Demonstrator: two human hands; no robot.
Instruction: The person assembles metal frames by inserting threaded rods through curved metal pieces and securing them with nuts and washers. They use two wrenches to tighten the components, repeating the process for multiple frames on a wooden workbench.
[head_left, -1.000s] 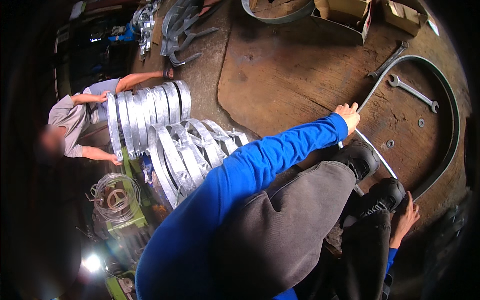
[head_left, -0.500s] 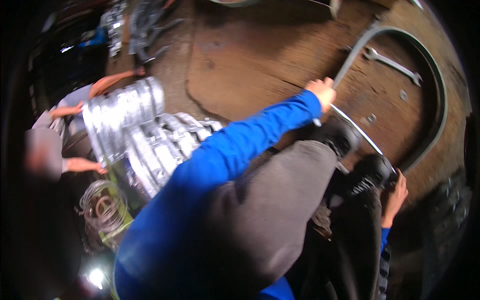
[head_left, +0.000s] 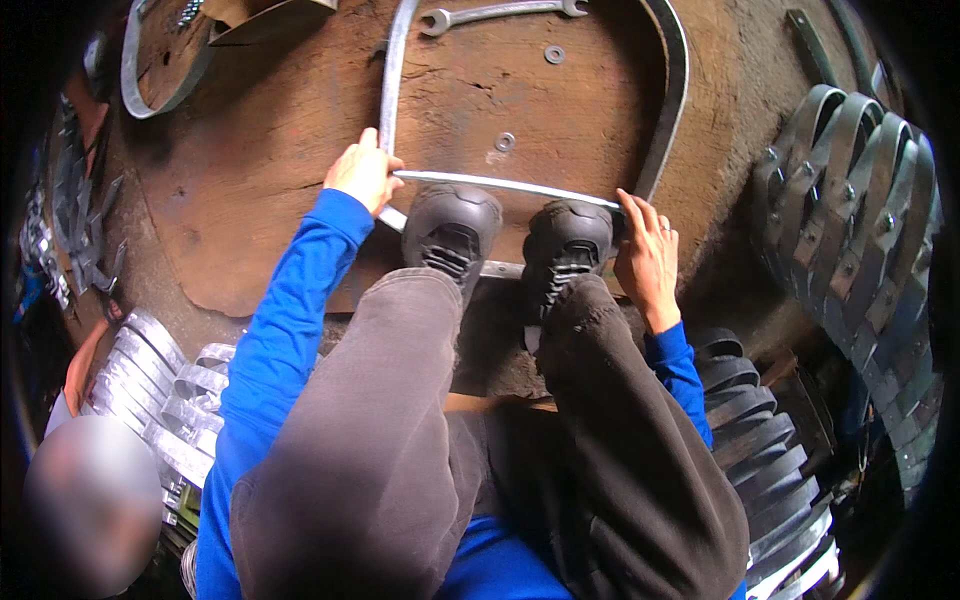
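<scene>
L grip [head_left: 362, 176] pinches strip [head_left: 510, 184] at L end; R grip [head_left: 648, 255] touches R end, pinch unclear; long axis L-R btwn, hoop [head_left: 677, 85] beyond.

Band [head_left: 676, 100], wrench [head_left: 505, 12], washers [head_left: 547, 56] on wooden board [head_left: 260, 170]

Both arms wear bright blue long sleeves, the left sleeve [head_left: 290, 280] creased along its length, the right sleeve [head_left: 675, 365] ending in a plain cuff. The right hand [head_left: 648, 262] bears a slim ring [head_left: 664, 229] on one finger. The trousers [head_left: 360, 400] are faded grey-brown, with a lengthwise seam and darker cloth on the right leg. The shoes [head_left: 455, 215] are dark, round-toed and laced. Blue cloth [head_left: 505, 560] between the thighs, deep in shadow, is probably the same top.
</scene>
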